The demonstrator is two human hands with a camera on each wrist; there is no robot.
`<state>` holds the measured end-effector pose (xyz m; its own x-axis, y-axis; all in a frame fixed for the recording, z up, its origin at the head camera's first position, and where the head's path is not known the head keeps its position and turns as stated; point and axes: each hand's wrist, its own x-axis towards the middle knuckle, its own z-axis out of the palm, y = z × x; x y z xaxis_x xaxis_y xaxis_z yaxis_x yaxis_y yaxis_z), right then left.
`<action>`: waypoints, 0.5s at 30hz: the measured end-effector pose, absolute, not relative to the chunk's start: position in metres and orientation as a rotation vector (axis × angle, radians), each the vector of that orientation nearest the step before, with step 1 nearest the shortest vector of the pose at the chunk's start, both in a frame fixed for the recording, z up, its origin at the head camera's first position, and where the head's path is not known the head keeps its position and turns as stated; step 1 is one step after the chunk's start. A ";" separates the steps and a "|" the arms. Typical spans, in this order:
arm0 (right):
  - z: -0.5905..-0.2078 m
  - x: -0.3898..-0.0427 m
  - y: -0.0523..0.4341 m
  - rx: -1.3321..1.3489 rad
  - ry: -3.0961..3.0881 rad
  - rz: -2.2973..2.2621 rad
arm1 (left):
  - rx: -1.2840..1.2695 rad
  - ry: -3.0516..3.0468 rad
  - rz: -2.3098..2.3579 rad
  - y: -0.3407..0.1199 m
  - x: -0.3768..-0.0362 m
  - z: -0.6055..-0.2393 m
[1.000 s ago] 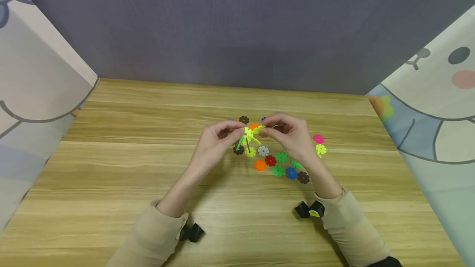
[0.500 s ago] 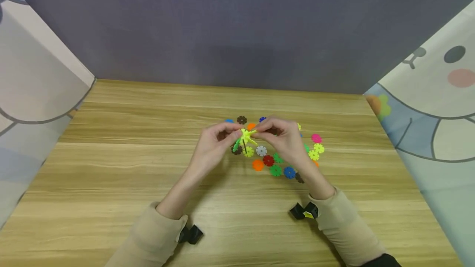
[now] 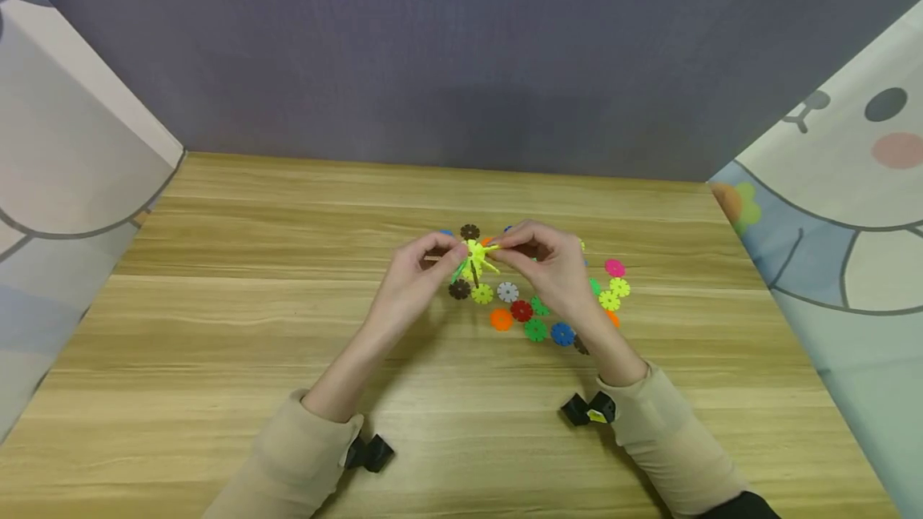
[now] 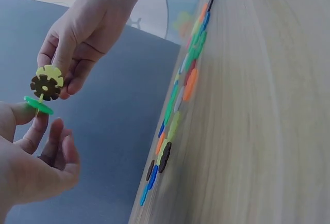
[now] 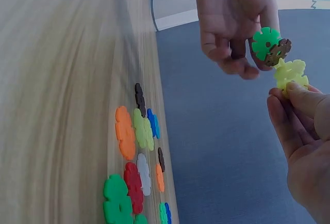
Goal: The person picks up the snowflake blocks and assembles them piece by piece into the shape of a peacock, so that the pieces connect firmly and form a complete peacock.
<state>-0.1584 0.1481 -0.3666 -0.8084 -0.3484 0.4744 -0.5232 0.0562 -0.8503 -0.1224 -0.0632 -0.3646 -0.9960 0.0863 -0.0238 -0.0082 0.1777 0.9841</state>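
Note:
Above the table, both hands hold a small cluster of joined, notched plastic discs. My left hand (image 3: 411,279) pinches it between thumb and forefinger at the left, where a green disc (image 4: 38,105) sits. A brown disc (image 4: 45,88) stands crosswise against the green one. My right hand (image 3: 551,267) pinches the yellow part (image 3: 476,251) from the right with thumb and forefinger. In the right wrist view, the yellow discs (image 5: 290,72) lie at the right fingertips, next to the brown disc. The right fingertips hide part of the yellow.
Loose notched discs lie on the wooden table (image 3: 252,303) beneath and right of the hands, among them an orange disc (image 3: 501,319), a red disc (image 3: 521,311), a white disc (image 3: 508,291) and a pink disc (image 3: 614,267). A grey panel (image 3: 447,54) rises behind the table.
My right hand has moved left, bringing its yellow disc in against the cluster in the left hand. The cluster has since risen and turned slightly.

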 end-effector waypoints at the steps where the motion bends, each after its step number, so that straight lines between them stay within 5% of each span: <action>1: -0.367 -0.159 0.149 0.914 -2.181 1.854 | 0.071 2.332 1.978 -0.064 -0.122 -0.364; 15: -0.375 -0.196 0.199 0.763 -2.574 1.801 | -0.024 2.179 2.194 -0.060 -0.125 -0.360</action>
<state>-0.1957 0.1994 -0.3746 -0.8845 -0.4258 0.1904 -0.3248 0.2693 -0.9066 -0.1247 -0.0600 -0.3603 -0.9987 0.0242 -0.0458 -0.0459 -0.0062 0.9989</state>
